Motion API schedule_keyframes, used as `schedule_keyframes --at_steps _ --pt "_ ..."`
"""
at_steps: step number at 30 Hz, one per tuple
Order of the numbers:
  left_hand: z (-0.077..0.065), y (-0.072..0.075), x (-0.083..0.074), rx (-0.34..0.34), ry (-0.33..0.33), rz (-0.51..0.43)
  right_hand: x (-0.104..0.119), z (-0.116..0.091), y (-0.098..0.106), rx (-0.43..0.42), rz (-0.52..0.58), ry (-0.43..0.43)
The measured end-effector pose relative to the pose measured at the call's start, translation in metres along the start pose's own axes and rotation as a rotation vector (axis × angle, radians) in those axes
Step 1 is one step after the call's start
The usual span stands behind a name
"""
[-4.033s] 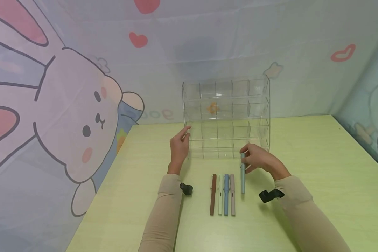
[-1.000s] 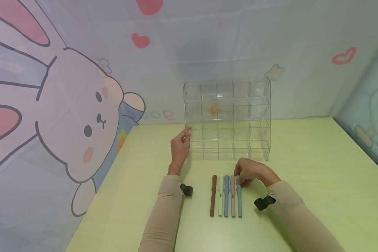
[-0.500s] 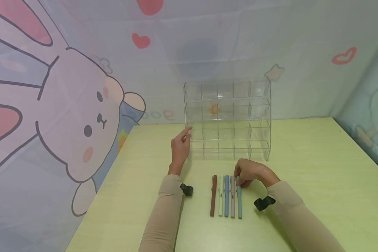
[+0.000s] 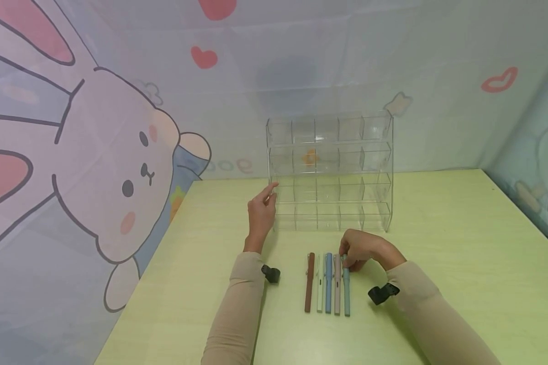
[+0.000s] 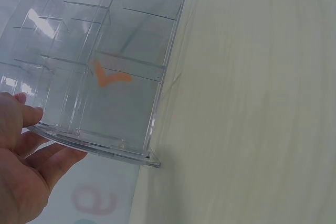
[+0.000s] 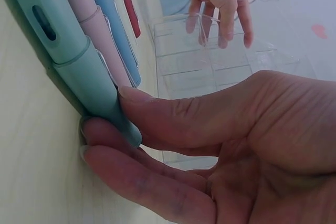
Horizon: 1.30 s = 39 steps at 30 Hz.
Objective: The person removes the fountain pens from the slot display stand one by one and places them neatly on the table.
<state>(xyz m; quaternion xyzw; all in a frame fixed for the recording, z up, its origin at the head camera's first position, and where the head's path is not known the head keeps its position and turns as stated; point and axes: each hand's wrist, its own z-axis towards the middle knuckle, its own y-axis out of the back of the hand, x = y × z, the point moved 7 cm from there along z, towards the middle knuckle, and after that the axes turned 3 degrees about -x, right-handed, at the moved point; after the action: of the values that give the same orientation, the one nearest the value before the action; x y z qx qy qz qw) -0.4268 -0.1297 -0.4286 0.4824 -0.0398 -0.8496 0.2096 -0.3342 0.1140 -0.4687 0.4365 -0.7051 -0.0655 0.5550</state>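
My right hand (image 4: 362,249) pinches the capped end of a teal pen (image 4: 347,291) between thumb and fingers. The pen lies at the right end of a row, close beside a pink pen (image 4: 337,289). Then come a blue pen (image 4: 329,289), a pale green pen (image 4: 319,290) and a brown-red pen (image 4: 309,284), roughly parallel, clips toward the rack. With thumb and fingers on either side of its side panel, my left hand (image 4: 261,215) holds a clear tiered display rack (image 5: 126,98). That rack stands upright behind the pens, its divided compartments holding nothing.
The pale yellow-green table (image 4: 447,243) spreads out on both sides of the rack. Behind it hangs a printed curtain (image 4: 338,61) with a rabbit and hearts. Black wrist cameras (image 4: 271,274) sit on both sleeves.
Four seconds ago the teal pen was apart from the row, farther right and closer to the rack. My right hand has brought it beside the pink pen. The left hand has stayed put.
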Motion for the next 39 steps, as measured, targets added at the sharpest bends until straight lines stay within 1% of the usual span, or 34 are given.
schedule_keyframes --at_steps 6,11,15,22,27,29,33,36,39 --pt "-0.001 -0.001 0.001 0.001 -0.006 0.016 0.000 -0.002 0.002 0.024 0.006 -0.004" --pt "-0.001 -0.001 0.001 0.002 -0.008 0.019 -0.003 -0.005 0.009 0.030 0.023 -0.013" --pt "-0.001 -0.002 0.001 0.003 -0.006 0.019 -0.005 -0.007 0.014 0.018 0.049 -0.017" --pt "0.003 -0.003 0.002 -0.002 -0.018 0.019 0.000 -0.015 0.024 -0.016 0.060 0.030" --pt "-0.001 -0.001 0.005 -0.001 0.003 0.029 0.003 -0.018 0.029 -0.068 0.080 0.072" --pt "-0.004 -0.001 0.007 0.007 0.015 0.030 0.002 -0.018 0.031 -0.104 0.098 0.086" --pt "-0.009 -0.001 0.010 0.022 0.016 0.019 0.000 -0.016 0.037 -0.183 0.155 0.105" --pt "-0.013 0.002 0.013 0.016 0.022 0.015 0.000 -0.015 0.040 -0.222 0.186 0.125" --pt "-0.016 0.005 0.017 0.023 0.039 0.014 0.003 -0.015 0.043 -0.264 0.151 0.171"
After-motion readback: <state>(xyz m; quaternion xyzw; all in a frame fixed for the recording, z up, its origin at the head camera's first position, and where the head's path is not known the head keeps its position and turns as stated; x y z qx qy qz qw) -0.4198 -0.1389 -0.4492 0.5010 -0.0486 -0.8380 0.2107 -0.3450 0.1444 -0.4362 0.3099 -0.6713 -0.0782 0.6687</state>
